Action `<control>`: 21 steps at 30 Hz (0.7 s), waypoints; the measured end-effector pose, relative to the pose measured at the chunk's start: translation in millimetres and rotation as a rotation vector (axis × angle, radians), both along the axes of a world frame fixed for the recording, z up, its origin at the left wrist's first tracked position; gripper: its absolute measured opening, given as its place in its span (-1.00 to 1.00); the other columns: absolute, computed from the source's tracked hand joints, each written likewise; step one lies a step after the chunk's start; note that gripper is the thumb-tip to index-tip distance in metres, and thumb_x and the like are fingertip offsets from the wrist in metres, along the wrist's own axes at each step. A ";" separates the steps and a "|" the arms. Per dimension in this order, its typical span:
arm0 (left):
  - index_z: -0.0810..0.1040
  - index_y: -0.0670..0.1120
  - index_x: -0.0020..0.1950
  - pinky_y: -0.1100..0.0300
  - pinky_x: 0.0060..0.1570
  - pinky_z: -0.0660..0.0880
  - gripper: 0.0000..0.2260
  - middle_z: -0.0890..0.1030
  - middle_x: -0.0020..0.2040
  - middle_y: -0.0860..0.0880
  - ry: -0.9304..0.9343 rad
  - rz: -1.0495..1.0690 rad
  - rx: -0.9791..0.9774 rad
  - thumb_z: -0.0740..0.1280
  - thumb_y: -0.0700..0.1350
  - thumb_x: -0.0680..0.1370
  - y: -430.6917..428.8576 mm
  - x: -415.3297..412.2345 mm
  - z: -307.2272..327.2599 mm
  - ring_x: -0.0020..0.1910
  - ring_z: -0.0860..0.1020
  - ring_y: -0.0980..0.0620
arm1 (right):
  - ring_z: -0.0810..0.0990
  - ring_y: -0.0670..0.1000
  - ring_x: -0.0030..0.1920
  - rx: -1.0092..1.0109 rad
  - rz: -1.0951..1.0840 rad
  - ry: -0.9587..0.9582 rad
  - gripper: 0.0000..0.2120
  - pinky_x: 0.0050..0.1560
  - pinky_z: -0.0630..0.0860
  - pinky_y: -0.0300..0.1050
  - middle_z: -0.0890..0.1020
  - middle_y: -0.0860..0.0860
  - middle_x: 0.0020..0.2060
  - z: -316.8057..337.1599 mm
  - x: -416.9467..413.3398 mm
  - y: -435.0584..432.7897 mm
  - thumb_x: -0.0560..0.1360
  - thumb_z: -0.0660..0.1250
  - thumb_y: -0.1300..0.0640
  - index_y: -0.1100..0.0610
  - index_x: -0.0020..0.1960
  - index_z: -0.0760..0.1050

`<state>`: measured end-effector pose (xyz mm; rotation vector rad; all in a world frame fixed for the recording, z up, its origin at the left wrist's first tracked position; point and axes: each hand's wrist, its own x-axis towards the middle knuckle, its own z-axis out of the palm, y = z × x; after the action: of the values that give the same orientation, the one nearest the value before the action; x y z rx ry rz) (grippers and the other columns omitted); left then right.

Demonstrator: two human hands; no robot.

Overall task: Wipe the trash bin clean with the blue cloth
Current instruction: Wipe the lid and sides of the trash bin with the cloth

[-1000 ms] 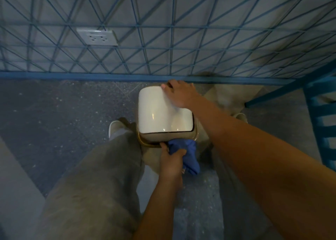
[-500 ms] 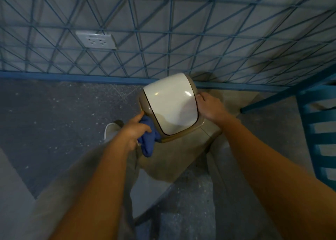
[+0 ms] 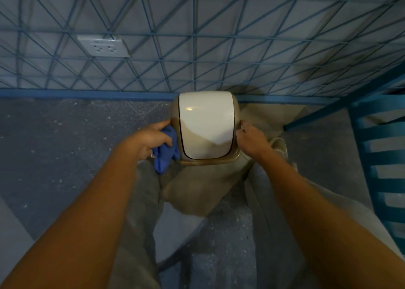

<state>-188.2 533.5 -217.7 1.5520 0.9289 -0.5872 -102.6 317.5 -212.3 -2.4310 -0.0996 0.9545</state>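
Observation:
A small trash bin (image 3: 206, 124) with a white swing lid and a tan rim stands on the floor between my feet, close to the wall. My left hand (image 3: 151, 138) holds the bunched blue cloth (image 3: 165, 151) pressed against the bin's left side. On the opposite side, my right hand (image 3: 252, 140) grips the tan rim with its fingers curled over the edge. The bin's body below the rim is hidden by the lid.
A wall with a blue line pattern and a white socket (image 3: 104, 46) rises just behind the bin. A blue chair (image 3: 381, 157) stands at the right. My legs in grey trousers (image 3: 140, 201) flank the bin on the speckled floor.
The bin has been turned so its lid now faces square to me. My left hand with the cloth moved from the front to the left side; my right hand shifted from the lid to the right rim.

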 end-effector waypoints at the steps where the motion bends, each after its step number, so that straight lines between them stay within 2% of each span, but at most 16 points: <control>1: 0.20 0.03 0.47 0.07 0.05 0.42 -0.36 0.31 0.43 -0.10 -0.010 0.009 0.003 0.27 -0.39 0.48 -1.3 -1.6 -1.0 0.33 0.36 -0.13 | 0.44 0.19 0.24 -0.005 -0.001 0.004 -0.60 0.29 0.38 0.09 0.45 0.22 0.27 -0.3 -0.2 0.4 0.60 0.04 0.15 0.20 0.42 0.21; 5: 0.18 -0.01 0.49 0.14 0.12 0.38 -0.37 0.26 0.46 -0.09 -0.057 0.042 0.020 0.27 -0.37 0.49 -7.6 -11.6 -1.0 0.37 0.32 -0.11 | 0.42 0.19 0.28 0.000 -0.001 0.034 -0.56 0.31 0.33 0.06 0.42 0.21 0.32 2.8 -0.5 -0.2 0.61 0.03 0.10 0.18 0.46 0.14; 8: 0.17 -0.04 0.49 0.17 0.24 0.29 -0.40 0.23 0.49 -0.08 -0.091 0.088 0.073 0.28 -0.33 0.51 -13.4 -25.0 4.6 0.41 0.27 -0.09 | 0.34 0.18 0.36 0.029 -0.061 0.097 -0.55 0.34 0.28 0.04 0.36 0.20 0.38 7.9 -3.9 -2.6 0.61 0.06 0.05 0.18 0.46 0.15; 12: 0.21 -0.03 0.47 0.06 0.30 0.32 -0.45 0.25 0.48 -0.09 -0.139 0.252 0.081 0.30 -0.25 0.52 -28.2 -40.7 17.1 0.39 0.31 -0.11 | 0.43 0.14 0.27 0.122 -0.085 0.048 -0.61 0.14 0.33 -0.12 0.44 0.17 0.30 22.9 -21.8 -3.9 0.59 0.14 0.05 0.19 0.37 0.28; 16: 0.26 -0.03 0.45 0.06 0.24 0.40 -0.43 0.33 0.42 -0.05 -0.219 0.339 -0.098 0.36 -0.24 0.48 -63.0 -50.2 45.3 0.34 0.37 -0.07 | 0.35 0.11 0.37 0.239 -0.122 0.049 -0.54 0.33 0.29 -0.04 0.38 0.13 0.39 50.3 -41.5 -12.8 0.61 0.07 -0.04 0.14 0.44 0.22; 19: 0.26 0.00 0.43 0.07 0.21 0.42 -0.34 0.33 0.41 -0.05 -0.261 0.303 -0.273 0.40 -0.34 0.41 -92.3 -55.0 67.0 0.30 0.39 -0.05 | 0.39 0.05 0.35 0.368 -0.150 0.083 -0.50 0.28 0.33 -0.13 0.40 0.09 0.38 73.8 -49.3 -29.6 0.57 0.14 -0.10 0.11 0.43 0.26; 21: 0.26 0.02 0.43 0.05 0.20 0.44 -0.30 0.32 0.41 -0.08 -0.263 0.232 -0.332 0.40 -0.40 0.38 -106.5 -54.2 76.6 0.28 0.40 -0.06 | 0.34 0.03 0.39 0.475 -0.125 0.147 -0.46 0.23 0.32 -0.21 0.34 0.05 0.42 90.2 -53.2 -40.3 0.54 0.22 -0.07 0.06 0.45 0.20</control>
<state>-242.4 427.0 -141.1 1.1707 0.7531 -0.3404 -155.8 277.2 -122.1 -1.9059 -0.1073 0.9275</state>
